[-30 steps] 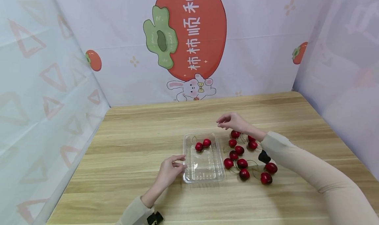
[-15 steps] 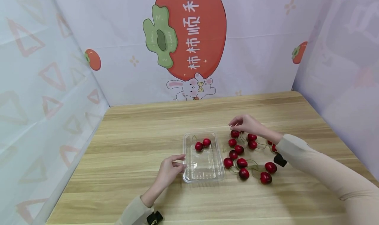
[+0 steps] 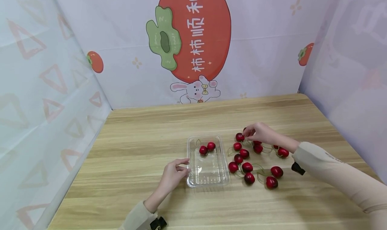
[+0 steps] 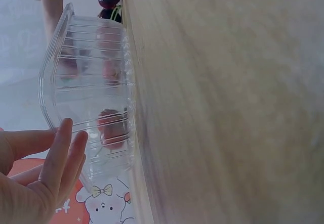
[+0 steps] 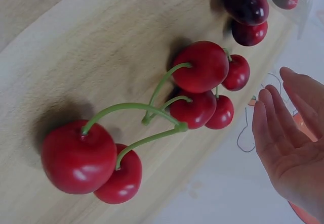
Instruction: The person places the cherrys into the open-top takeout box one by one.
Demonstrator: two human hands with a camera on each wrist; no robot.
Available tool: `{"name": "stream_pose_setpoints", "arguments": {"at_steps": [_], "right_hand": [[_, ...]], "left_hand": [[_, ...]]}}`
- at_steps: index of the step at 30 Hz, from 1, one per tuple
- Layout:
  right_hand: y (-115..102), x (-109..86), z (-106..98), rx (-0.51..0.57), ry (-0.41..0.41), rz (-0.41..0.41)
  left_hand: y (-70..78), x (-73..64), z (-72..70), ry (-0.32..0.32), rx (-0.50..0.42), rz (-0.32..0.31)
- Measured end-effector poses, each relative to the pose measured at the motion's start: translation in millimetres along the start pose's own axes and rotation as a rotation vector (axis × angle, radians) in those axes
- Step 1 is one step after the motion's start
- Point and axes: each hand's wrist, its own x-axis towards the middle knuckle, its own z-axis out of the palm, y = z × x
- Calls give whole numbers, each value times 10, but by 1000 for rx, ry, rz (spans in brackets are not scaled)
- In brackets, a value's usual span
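A clear plastic container (image 3: 208, 182) stands on the table with a pair of red cherries (image 3: 203, 150) inside. The fingertips of my left hand (image 3: 172, 174) touch its left rim, thumb and index finger apart; in the left wrist view the left hand (image 4: 48, 171) lies against the container wall (image 4: 93, 37) with fingers nearly straight. My right hand (image 3: 260, 133) is over the far cherries, fingertips close to one dark red cherry (image 3: 240, 137). In the right wrist view the right hand (image 5: 291, 138) has nothing between its fingers and thumb, beside joined cherries (image 5: 197, 110) with green stems.
Several loose cherries (image 3: 247, 167) lie on the wooden table (image 3: 136, 139) right of the container, many with stems. Nearer the front right sit two more cherries (image 3: 271, 182). A printed cloth backdrop (image 3: 257, 55) rises behind the table.
My right hand has moved right from beyond the container's far right corner and lowered over the far cherries. The left hand and the container have stayed in place.
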Motion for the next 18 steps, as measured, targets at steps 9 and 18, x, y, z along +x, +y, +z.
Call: {"name": "stream_pose_setpoints", "arguments": {"at_steps": [9, 18], "right_hand": [[56, -83, 42, -53, -30, -11], [108, -119, 89, -51, -76, -8]], "left_hand": [[-243, 69, 8, 3, 8, 6], [-244, 70, 17, 3, 9, 6]]}}
